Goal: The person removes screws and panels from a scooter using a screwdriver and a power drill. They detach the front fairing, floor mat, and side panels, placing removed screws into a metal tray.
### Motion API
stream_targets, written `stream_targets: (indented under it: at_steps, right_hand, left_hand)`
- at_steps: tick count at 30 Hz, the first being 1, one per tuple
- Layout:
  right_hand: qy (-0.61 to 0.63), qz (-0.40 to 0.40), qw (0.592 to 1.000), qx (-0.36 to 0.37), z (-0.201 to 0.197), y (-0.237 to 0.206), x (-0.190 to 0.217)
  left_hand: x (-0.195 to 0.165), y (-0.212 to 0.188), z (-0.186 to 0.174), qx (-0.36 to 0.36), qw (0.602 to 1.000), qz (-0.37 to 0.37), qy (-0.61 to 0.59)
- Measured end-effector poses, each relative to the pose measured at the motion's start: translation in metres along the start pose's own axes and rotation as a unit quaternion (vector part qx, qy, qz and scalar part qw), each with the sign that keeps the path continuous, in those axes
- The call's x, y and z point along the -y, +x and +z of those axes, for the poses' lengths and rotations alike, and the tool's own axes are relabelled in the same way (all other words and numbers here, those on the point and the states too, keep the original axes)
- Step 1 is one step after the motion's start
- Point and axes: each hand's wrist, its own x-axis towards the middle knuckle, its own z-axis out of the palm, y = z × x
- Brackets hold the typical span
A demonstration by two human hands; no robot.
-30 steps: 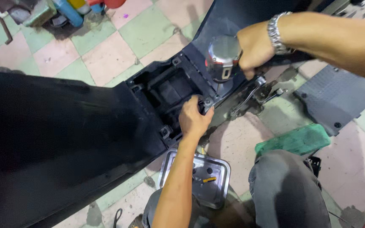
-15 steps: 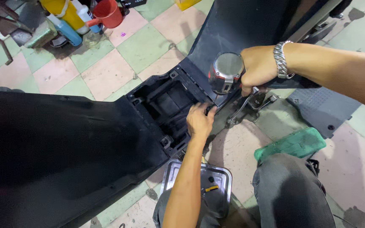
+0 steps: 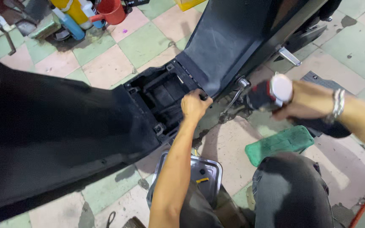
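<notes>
Scooter body panel [image 3: 64, 139], black, fills the left and centre of the frame; the left hand [image 3: 194, 105] grips its open compartment's edge at centre. At right, the right hand [image 3: 307, 101] clasps a silver-capped cylinder [image 3: 271, 93] above a green cloth [image 3: 279, 144].

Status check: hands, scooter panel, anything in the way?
Left hand gripping edge of black scooter panel by open compartment. Right hand holds cylindrical tool, clear of panel. Metal tray below; nothing blocking.
</notes>
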Motion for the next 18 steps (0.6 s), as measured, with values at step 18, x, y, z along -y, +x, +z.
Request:
stream_targets:
  at_steps: [18]
  right_hand:
    - [-0.003, -0.091, 0.973, -0.211, 0.367, 0.081, -0.099]
  left_hand:
    - [0.026, 0.011, 0.017, 0.014, 0.939, 0.205, 0.275]
